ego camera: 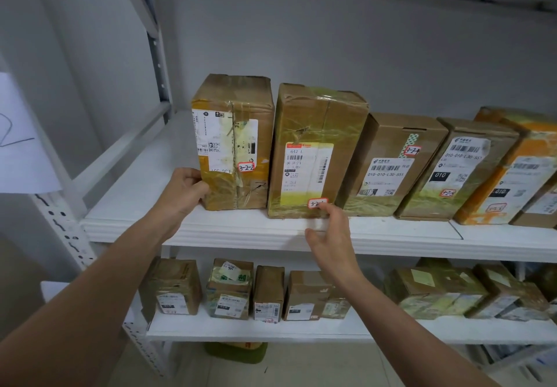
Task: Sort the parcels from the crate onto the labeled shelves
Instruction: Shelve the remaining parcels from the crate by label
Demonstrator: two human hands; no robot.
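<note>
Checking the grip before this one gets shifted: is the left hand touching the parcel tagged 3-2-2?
Touching. The head view shows the left hand gripping the lower left edge of the parcel tagged 3-2-2, with no gap between them.

A tall box (233, 142), brown, taped and tagged 3-2-2, is stood upright at the left end of the upper shelf (241, 232) and is gripped at its lower left edge by the left hand (184, 189). Just beside it a second box (313, 151) is stood upright
</note>
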